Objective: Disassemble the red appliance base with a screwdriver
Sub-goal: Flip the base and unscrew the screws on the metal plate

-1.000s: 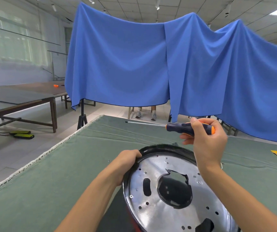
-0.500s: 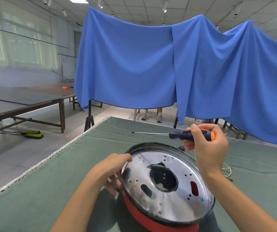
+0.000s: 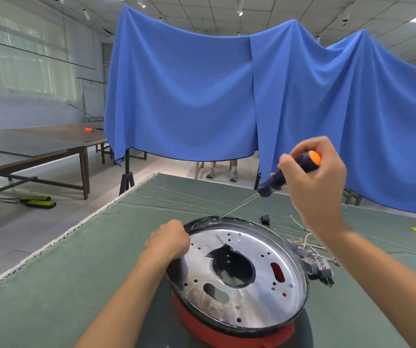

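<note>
On the green table [image 3: 51, 285], close to the person, sits the red base [image 3: 227, 334], tipped so its silver plate [image 3: 259, 292] faces up and toward the camera. That tilt seems deliberate: it exposes the plate's screw holes and the far rim to the tool.

The left hand [image 3: 168, 241] curls over the black rim [image 3: 305, 292] at its near-left side, fingers wrapped round the edge, apparently to steady the base and hold the tilt against any push from the tool.

The right hand [image 3: 315, 177] is closed round the black-and-orange handle of the screwdriver [image 3: 286, 173], raised well above the base. The shaft slants down and left, and its tip meets the far edge of the rim, at or just inside it; whether it sits in a screw head or in the seam cannot be told. The high, angled grip suggests levering or probing at the rim rather than turning a screw straight down.

Just beside the base on the right lie loose wires and small dark parts [image 3: 315, 259], with a small black piece [image 3: 265, 219] near the far rim, likely bits already taken off. The plate is not yet off, so the job looks partly done. A slip of the tip toward the left hand is the clear risk.
</note>
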Motion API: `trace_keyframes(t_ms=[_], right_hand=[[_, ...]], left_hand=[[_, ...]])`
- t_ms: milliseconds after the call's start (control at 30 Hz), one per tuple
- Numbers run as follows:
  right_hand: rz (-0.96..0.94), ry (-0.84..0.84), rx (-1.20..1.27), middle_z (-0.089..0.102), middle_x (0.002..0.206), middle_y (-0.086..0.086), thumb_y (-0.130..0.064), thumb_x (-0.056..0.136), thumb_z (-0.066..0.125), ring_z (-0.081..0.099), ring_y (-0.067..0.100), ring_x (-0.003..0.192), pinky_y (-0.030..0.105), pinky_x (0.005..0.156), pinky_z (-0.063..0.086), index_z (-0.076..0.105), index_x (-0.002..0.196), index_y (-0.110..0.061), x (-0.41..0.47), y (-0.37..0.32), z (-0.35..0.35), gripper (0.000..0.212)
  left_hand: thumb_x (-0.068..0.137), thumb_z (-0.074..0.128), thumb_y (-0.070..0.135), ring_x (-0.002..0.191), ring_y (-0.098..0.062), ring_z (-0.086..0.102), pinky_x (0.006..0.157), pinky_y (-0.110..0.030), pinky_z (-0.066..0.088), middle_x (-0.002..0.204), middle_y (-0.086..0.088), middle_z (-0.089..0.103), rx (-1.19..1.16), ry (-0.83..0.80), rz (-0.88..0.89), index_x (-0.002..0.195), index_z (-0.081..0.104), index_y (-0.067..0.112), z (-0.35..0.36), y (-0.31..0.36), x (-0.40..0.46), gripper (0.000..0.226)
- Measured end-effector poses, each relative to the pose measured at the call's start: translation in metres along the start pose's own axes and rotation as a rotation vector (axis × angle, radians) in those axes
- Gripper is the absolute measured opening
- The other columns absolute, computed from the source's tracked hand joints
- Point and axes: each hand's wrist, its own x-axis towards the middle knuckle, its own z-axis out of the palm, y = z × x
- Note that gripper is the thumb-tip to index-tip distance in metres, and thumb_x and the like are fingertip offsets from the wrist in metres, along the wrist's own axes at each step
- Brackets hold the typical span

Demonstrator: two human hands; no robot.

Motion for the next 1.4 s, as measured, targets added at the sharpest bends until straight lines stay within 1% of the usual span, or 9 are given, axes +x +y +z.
trace_keyframes(t_ms=[100,200,300,367,433,600,800,1033,1400], right_hand=[[-0.057,-0.024,-0.069,0.055,0.051,-0.012,-0.015,0.07,0.056,0.048,0.01,0.048,0.021,0.053,0.042,0.046,0.07,-0.021,0.017,-0.011,0.005,0.012],[-0.08,-0.059,-0.141,0.053,0.052,-0.004,-0.02,0.066,0.052,0.045,0.02,0.048,0.029,0.052,0.04,0.042,0.066,-0.025,0.028,-0.02,0.01,0.011],[-0.111,-0.077,-0.199,0.049,0.05,-0.003,-0.021,0.066,0.052,0.041,0.024,0.05,0.027,0.05,0.035,0.043,0.067,-0.019,0.032,-0.022,0.011,0.009],[-0.122,-0.082,-0.229,0.045,0.045,-0.002,-0.02,0.067,0.053,0.038,0.022,0.05,0.026,0.05,0.033,0.044,0.068,-0.017,0.031,-0.021,0.01,0.009],[-0.121,-0.09,-0.25,0.044,0.044,-0.004,-0.02,0.067,0.054,0.036,0.019,0.05,0.024,0.049,0.032,0.045,0.069,-0.017,0.029,-0.016,0.007,0.009],[-0.091,-0.097,-0.264,0.046,0.046,-0.003,-0.019,0.068,0.053,0.035,0.02,0.049,0.027,0.052,0.033,0.046,0.069,-0.013,0.027,-0.005,0.002,0.009],[-0.047,-0.105,-0.221,0.044,0.045,-0.004,-0.018,0.068,0.053,0.034,0.018,0.046,0.028,0.05,0.034,0.045,0.069,-0.013,0.025,0.002,0.004,0.009],[-0.053,-0.141,-0.244,0.051,0.049,0.002,-0.008,0.073,0.06,0.044,0.026,0.048,0.03,0.053,0.038,0.048,0.072,-0.01,0.02,0.005,0.008,0.012],[-0.065,-0.139,-0.28,0.045,0.047,-0.005,-0.009,0.073,0.061,0.035,0.016,0.045,0.024,0.05,0.031,0.046,0.069,-0.013,0.021,0.006,0.005,0.016]], left_hand=[[0.087,0.038,0.009,0.101,-0.03,0.053,0.078,-0.032,0.038,0.119,-0.01,0.058,0.132,0.046,0.004,0.1,0.05,0.013,-0.003,0.01,-0.009,0.018],[0.086,0.039,0.009,0.109,-0.03,0.05,0.077,-0.033,0.035,0.12,-0.01,0.056,0.188,0.102,0.068,0.099,0.046,0.014,-0.001,0.026,-0.013,0.015],[0.089,0.041,0.009,0.119,-0.027,0.041,0.085,-0.035,0.038,0.125,-0.008,0.051,0.202,0.215,0.289,0.12,0.049,0.013,0.009,0.043,-0.007,0.032],[0.089,0.045,0.009,0.116,-0.024,0.042,0.085,-0.033,0.04,0.12,-0.003,0.053,0.184,0.263,0.465,0.12,0.054,0.017,0.015,0.052,-0.003,0.034],[0.087,0.048,0.009,0.113,-0.022,0.045,0.08,-0.031,0.041,0.114,-0.001,0.057,0.193,0.198,0.567,0.115,0.059,0.02,0.021,0.056,-0.001,0.032],[0.088,0.048,0.015,0.116,-0.019,0.046,0.085,-0.033,0.04,0.119,0.003,0.055,0.262,0.026,0.604,0.112,0.063,0.026,0.032,0.049,-0.003,0.031],[0.083,0.044,0.005,0.109,-0.021,0.049,0.082,-0.032,0.036,0.118,0.004,0.061,0.293,0.014,0.69,0.101,0.067,0.025,0.033,0.046,-0.011,0.035],[0.091,0.037,0.013,0.104,-0.024,0.051,0.076,-0.033,0.034,0.108,0.001,0.064,0.325,0.04,0.683,0.088,0.062,0.027,0.038,0.047,-0.01,0.029],[0.088,0.04,0.012,0.102,-0.023,0.052,0.076,-0.033,0.033,0.106,0.001,0.064,0.314,0.044,0.686,0.082,0.057,0.028,0.038,0.048,-0.013,0.023]])
